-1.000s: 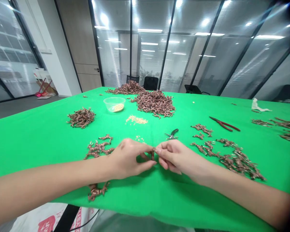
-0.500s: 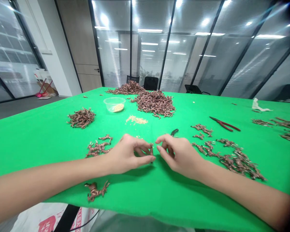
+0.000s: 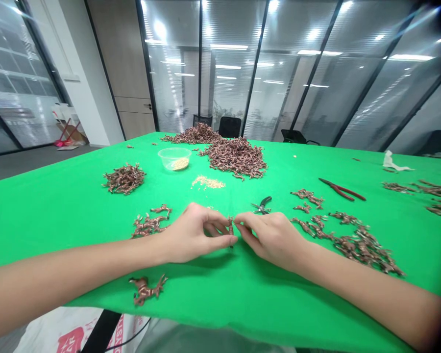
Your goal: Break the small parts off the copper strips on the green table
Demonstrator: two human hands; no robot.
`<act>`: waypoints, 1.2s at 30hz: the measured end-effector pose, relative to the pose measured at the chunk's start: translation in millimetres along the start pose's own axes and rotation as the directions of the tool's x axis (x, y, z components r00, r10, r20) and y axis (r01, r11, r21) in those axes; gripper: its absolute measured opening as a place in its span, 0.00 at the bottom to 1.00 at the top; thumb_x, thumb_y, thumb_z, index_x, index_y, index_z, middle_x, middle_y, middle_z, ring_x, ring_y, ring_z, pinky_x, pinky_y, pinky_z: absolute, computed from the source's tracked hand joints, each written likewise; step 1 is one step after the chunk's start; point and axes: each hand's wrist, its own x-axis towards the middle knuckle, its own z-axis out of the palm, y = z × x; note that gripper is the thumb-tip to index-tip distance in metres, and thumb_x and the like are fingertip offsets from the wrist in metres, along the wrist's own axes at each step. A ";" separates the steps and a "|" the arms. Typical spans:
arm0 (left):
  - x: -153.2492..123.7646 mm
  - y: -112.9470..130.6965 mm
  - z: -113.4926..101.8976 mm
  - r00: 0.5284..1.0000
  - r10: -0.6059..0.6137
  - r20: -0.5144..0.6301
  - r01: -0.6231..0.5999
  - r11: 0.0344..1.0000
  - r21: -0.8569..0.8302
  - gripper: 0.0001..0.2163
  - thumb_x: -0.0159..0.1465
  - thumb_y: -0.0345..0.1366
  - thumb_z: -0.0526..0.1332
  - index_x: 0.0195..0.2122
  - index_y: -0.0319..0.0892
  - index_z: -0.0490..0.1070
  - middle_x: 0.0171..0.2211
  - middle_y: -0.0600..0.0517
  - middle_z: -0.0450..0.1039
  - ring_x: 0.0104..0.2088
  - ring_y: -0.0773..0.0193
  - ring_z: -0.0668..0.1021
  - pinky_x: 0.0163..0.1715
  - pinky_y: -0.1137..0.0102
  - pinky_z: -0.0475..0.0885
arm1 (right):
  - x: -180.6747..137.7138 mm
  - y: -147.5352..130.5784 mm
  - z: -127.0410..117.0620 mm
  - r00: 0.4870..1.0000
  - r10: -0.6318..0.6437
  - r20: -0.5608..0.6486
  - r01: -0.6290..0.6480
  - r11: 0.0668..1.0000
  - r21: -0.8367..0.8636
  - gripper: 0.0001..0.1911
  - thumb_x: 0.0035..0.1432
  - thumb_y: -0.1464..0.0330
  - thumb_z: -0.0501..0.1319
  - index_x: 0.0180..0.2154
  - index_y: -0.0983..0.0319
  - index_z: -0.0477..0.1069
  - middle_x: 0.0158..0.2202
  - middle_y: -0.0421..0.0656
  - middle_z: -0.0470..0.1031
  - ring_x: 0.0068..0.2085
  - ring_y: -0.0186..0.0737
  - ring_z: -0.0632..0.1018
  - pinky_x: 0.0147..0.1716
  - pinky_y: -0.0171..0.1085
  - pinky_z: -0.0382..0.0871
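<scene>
My left hand (image 3: 193, 235) pinches a small brown copper-coloured piece (image 3: 230, 226) between thumb and fingers, just above the green tablecloth (image 3: 224, 289). My right hand (image 3: 270, 235) has its fingers curled and its fingertips pressed against the same piece from the right. A small pile of similar brown pieces (image 3: 149, 224) lies left of my left hand. One brown piece (image 3: 146, 288) lies alone under my left forearm near the table's front edge.
Small black-handled pliers (image 3: 262, 203) lie just beyond my right hand; red-handled pliers (image 3: 341, 189) lie farther right. A clear bowl (image 3: 174, 158), scattered tan bits (image 3: 208, 183) and big brown heaps (image 3: 235, 154) sit at the back. More pieces (image 3: 356, 242) spread along the right.
My right hand let go of the piece and lifted a little away half a second ago. Now its fingertips are back on it. My left hand has stayed put.
</scene>
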 end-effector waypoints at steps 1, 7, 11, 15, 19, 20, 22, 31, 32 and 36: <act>-0.1 0.2 -0.1 1.000 -0.002 0.001 0.002 1.000 -0.005 0.17 0.61 0.43 0.67 0.42 0.32 0.79 0.34 0.45 0.82 0.33 0.58 0.83 0.32 0.71 0.77 | 0.1 0.0 -0.2 1.000 -0.002 -0.001 0.002 1.000 -0.002 0.13 0.70 0.71 0.49 0.40 0.64 0.72 0.26 0.43 0.80 0.23 0.36 0.77 0.22 0.36 0.55; 0.1 2.6 -1.0 1.000 -0.027 0.013 0.028 0.997 -0.076 0.16 0.61 0.42 0.68 0.42 0.33 0.79 0.34 0.45 0.83 0.33 0.60 0.82 0.30 0.72 0.76 | 1.4 -0.5 -2.5 0.999 -0.035 -0.019 0.035 0.999 0.000 0.12 0.70 0.72 0.51 0.39 0.66 0.72 0.26 0.44 0.79 0.22 0.37 0.77 0.22 0.36 0.55; 0.2 3.6 -1.5 0.999 -0.030 0.026 0.033 0.995 -0.098 0.15 0.61 0.41 0.68 0.40 0.32 0.79 0.33 0.45 0.83 0.32 0.61 0.82 0.30 0.73 0.74 | 1.6 0.0 -1.6 0.998 -0.047 -0.029 0.047 0.999 0.002 0.11 0.70 0.72 0.51 0.39 0.66 0.71 0.27 0.44 0.79 0.23 0.37 0.78 0.22 0.36 0.55; -0.4 3.7 -1.9 0.999 -0.043 0.029 0.046 0.994 -0.096 0.15 0.61 0.41 0.68 0.40 0.32 0.79 0.33 0.45 0.83 0.33 0.60 0.82 0.30 0.73 0.75 | 0.4 2.0 3.4 0.997 -0.056 -0.052 0.056 0.998 -0.004 0.13 0.71 0.72 0.49 0.38 0.66 0.71 0.24 0.43 0.77 0.21 0.37 0.76 0.21 0.36 0.53; -1.2 2.6 -1.2 1.000 -0.014 0.018 0.015 0.999 -0.042 0.16 0.61 0.42 0.67 0.41 0.32 0.79 0.33 0.45 0.82 0.33 0.60 0.82 0.32 0.72 0.77 | -0.9 1.0 5.4 1.000 0.027 -0.001 -0.027 0.996 0.085 0.10 0.70 0.72 0.50 0.42 0.66 0.69 0.28 0.44 0.79 0.24 0.38 0.78 0.23 0.35 0.56; -1.6 2.0 -0.8 1.000 0.004 0.009 -0.004 1.000 -0.011 0.16 0.61 0.42 0.67 0.42 0.32 0.79 0.33 0.46 0.82 0.33 0.60 0.83 0.32 0.71 0.77 | -0.8 -0.2 4.7 0.998 0.060 0.022 -0.062 0.990 0.126 0.09 0.70 0.72 0.51 0.42 0.66 0.69 0.29 0.44 0.79 0.25 0.38 0.78 0.24 0.35 0.57; -2.5 0.8 0.1 0.998 0.055 -0.007 -0.055 0.996 0.066 0.15 0.62 0.42 0.67 0.41 0.33 0.79 0.33 0.46 0.82 0.32 0.60 0.83 0.33 0.72 0.77 | 0.3 -3.4 1.8 0.990 0.123 0.067 -0.134 0.967 0.218 0.08 0.68 0.72 0.52 0.42 0.65 0.69 0.29 0.43 0.78 0.25 0.37 0.76 0.25 0.34 0.59; -4.4 -9.1 3.5 0.945 0.328 0.005 -0.299 0.855 0.424 0.09 0.64 0.38 0.64 0.39 0.36 0.78 0.30 0.49 0.83 0.29 0.64 0.84 0.30 0.76 0.73 | 11.4 -19.0 -19.0 0.880 0.334 0.338 -0.474 0.674 0.567 0.07 0.65 0.70 0.55 0.34 0.63 0.68 0.21 0.37 0.69 0.21 0.32 0.65 0.21 0.32 0.55; -4.5 -10.7 4.1 0.936 0.351 0.002 -0.314 0.835 0.452 0.09 0.64 0.37 0.64 0.39 0.36 0.77 0.29 0.49 0.83 0.29 0.64 0.84 0.29 0.76 0.73 | 12.6 -19.1 -20.9 0.843 0.355 0.404 -0.537 0.589 0.604 0.07 0.65 0.69 0.56 0.34 0.63 0.68 0.21 0.37 0.69 0.21 0.31 0.66 0.21 0.32 0.55; -5.2 -16.4 6.1 0.882 0.470 -0.003 -0.394 0.742 0.542 0.10 0.65 0.37 0.63 0.43 0.36 0.77 0.29 0.49 0.83 0.28 0.64 0.83 0.28 0.75 0.74 | 15.8 -13.5 -24.7 0.664 0.342 0.665 -0.738 0.158 0.656 0.11 0.62 0.64 0.62 0.31 0.64 0.70 0.20 0.37 0.69 0.18 0.26 0.59 0.17 0.30 0.48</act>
